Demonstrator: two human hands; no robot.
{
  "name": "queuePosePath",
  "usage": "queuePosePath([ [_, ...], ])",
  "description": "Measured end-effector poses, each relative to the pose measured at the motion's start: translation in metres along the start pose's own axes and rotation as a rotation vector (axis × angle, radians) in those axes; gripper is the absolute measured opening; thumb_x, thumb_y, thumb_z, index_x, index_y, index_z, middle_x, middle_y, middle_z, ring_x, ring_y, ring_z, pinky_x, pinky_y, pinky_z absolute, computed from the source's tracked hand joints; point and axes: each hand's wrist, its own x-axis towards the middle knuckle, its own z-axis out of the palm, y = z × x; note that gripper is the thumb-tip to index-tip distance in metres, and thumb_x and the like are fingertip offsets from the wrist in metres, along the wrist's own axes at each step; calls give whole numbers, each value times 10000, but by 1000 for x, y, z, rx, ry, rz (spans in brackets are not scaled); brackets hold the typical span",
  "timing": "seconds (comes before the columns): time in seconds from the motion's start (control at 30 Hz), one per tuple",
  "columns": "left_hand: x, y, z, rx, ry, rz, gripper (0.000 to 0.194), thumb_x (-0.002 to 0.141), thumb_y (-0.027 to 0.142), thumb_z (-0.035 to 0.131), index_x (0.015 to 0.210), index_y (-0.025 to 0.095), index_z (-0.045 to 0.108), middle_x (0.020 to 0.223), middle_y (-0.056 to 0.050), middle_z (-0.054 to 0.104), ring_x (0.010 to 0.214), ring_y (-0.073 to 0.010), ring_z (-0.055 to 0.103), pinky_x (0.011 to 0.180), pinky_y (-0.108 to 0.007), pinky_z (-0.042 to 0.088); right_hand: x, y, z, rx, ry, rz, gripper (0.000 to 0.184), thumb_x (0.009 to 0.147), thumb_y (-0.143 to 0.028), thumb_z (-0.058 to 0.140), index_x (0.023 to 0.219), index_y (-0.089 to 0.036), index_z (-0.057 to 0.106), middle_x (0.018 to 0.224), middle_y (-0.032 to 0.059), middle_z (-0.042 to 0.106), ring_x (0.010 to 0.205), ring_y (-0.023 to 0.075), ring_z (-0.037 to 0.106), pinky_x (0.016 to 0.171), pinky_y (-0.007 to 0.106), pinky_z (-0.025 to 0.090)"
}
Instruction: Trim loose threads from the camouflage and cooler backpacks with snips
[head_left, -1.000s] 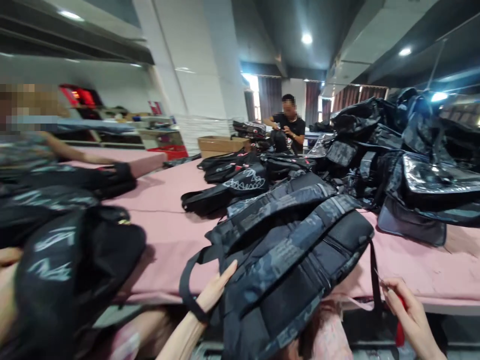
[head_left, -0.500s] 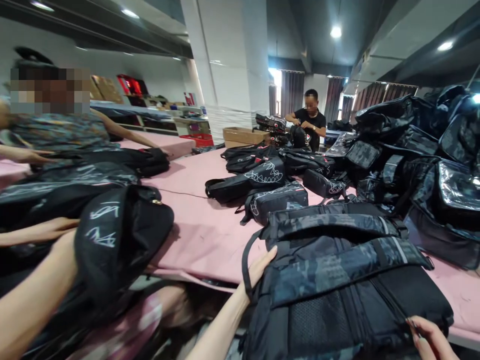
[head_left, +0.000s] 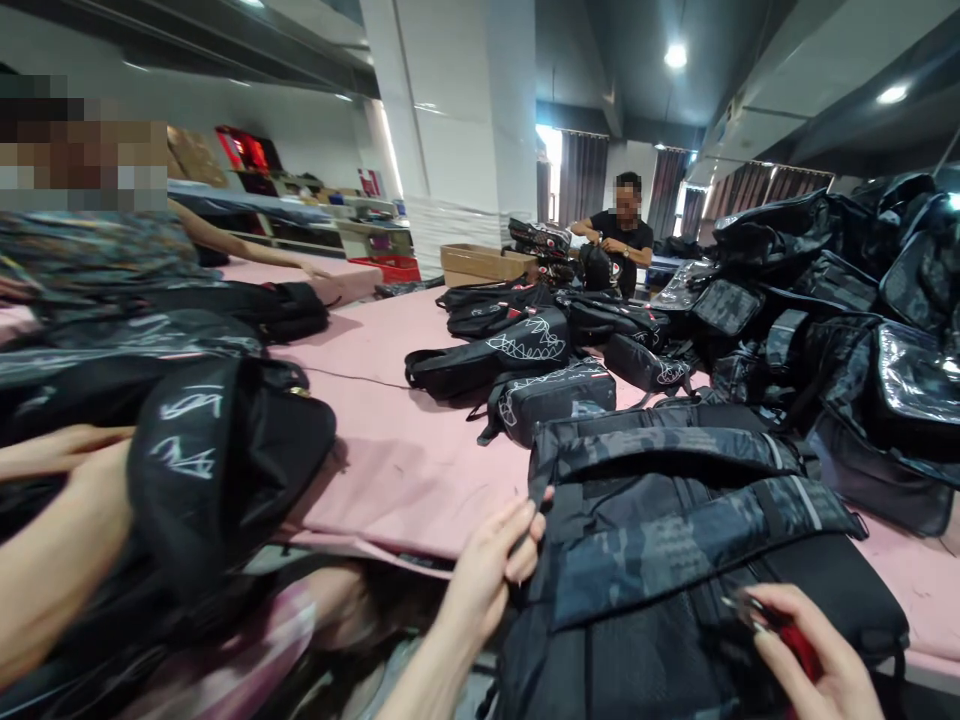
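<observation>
A black and dark-camouflage backpack (head_left: 637, 570) lies in front of me, its shoulder straps facing up. My left hand (head_left: 499, 550) is closed around the black carry handle at the backpack's left end. Over the mesh back panel, my right hand (head_left: 814, 650) holds small red-handled snips (head_left: 799, 645), their metal tips pointing left towards a strap. Most of the snips is hidden by my fingers.
On the pink table (head_left: 390, 490), black bags with white line patterns (head_left: 551, 400) lie beyond the backpack. A heap of camouflage bags (head_left: 825, 270) rises at right. At left, a co-worker's arms (head_left: 75, 530) handle a black bag (head_left: 225, 470). Another person (head_left: 619, 235) works at the back.
My left hand has curled closed on the handle, where its fingers were stretched along the backpack. My right hand has moved up and left, bringing the red handle into sight.
</observation>
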Motion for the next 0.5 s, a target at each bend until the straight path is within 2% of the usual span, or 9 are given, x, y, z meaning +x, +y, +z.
queuePosePath([
  [0.1,-35,-23,6,-15,31,-11,418,619,339,740,979,156,631,547,64,489,321,36,182,341,-142,132,32,-43,24,86,-199,20,171,852,-275,525,989,-213,607,891,52,663,803,178,639,680,220,530],
  [0.23,-65,-40,2,-23,87,-35,455,593,409,747,967,175,637,513,66,481,309,29,189,343,-162,111,62,-85,63,135,-318,12,178,829,-196,530,1002,-199,570,901,31,642,809,159,611,718,246,494],
  [0.37,-77,-44,0,-17,75,-21,346,629,432,725,852,186,630,515,63,481,312,25,224,345,-158,117,72,-101,94,90,-415,-85,101,825,-178,539,920,-198,565,821,8,615,735,141,589,661,243,463],
  [0.5,-80,-44,2,-2,70,-2,322,633,460,715,694,166,597,525,49,492,320,27,241,345,-154,123,67,-100,107,-8,-382,-216,134,851,-164,496,973,-195,540,898,45,614,809,166,591,700,272,467],
])
